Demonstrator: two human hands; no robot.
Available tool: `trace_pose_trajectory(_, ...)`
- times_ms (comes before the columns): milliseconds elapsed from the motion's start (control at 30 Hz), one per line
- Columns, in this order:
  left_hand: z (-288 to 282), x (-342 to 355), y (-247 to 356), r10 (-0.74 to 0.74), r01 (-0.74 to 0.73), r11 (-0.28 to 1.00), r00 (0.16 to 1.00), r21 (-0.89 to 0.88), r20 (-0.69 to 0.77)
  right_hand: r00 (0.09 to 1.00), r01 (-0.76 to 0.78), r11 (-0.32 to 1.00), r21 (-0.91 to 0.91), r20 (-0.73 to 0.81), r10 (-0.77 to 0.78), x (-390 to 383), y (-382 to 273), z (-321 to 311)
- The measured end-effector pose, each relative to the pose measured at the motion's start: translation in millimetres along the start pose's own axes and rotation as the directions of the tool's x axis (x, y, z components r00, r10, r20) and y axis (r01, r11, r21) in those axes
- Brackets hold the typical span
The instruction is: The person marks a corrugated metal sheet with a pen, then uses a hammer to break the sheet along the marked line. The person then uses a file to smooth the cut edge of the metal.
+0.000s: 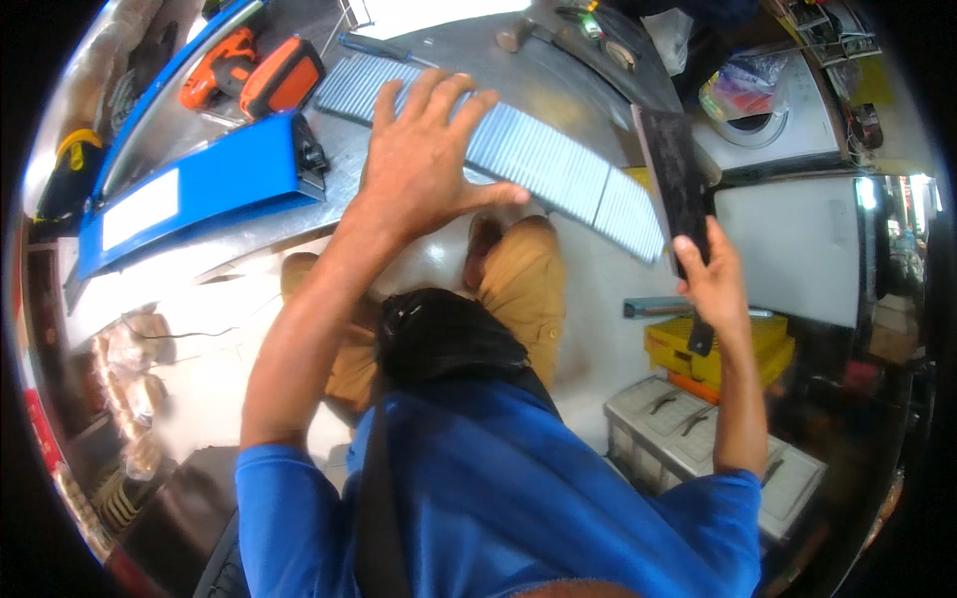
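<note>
My left hand (419,164) is spread over a long, ribbed, silvery strip (543,154), its fingers across the strip and its thumb pointing right. The strip lies slantwise along the near edge of the metal table (349,164), and its right end sticks out past the edge. On the right, my right hand (716,274) is closed around a long, flat, dark piece (673,164), held upright near the strip's end. A narrower black end (701,337) shows below that hand. I cannot make out what kind of thing the dark piece is.
A blue metal housing (229,174) sits at the table's left, near an orange power tool (217,72) and an orange-and-black block (282,78). Behind the strip lie a screwdriver (369,46) and a hammer (513,35). A yellow case (723,349) and grey case (648,424) stand low right.
</note>
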State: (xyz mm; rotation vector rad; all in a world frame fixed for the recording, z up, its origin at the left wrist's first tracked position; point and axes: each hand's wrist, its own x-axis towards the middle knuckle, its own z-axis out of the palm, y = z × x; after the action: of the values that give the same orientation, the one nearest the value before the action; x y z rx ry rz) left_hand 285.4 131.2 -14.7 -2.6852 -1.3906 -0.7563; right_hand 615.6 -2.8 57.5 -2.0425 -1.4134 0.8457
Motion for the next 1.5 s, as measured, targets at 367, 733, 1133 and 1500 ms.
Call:
trace_pose_trajectory(367, 3.8, 4.4, -3.1, -0.043, 0.041, 0.999, 0.995, -0.02, -0.09, 0.998, 0.047, 0.844, 0.534, -0.057, -0.02, -21.0, -24.0, 34.9)
trace_pose_trajectory(733, -2.6, 18.1, -7.8, 0.072, -0.076, 0.993, 0.996, -0.089, -0.044, 0.986, -0.103, 0.695, 0.712, 0.163, -0.021, -33.3, -15.9, 63.2)
trace_pose_trajectory(1133, -4.5, 9.9, -10.4, 0.144, -0.148, 0.984, 0.989, -0.1, -0.042, 0.982, 0.124, 0.992, -0.002, 0.143, -0.123, 7.0, -21.0, 7.0)
trace_pose_trajectory(1500, -13.9, 31.0, 0.6, 0.267, -0.269, 0.919, 0.963, -0.289, -0.05, 0.951, 0.303, 0.853, -0.425, 0.193, -0.241, 42.7, -40.6, -7.5)
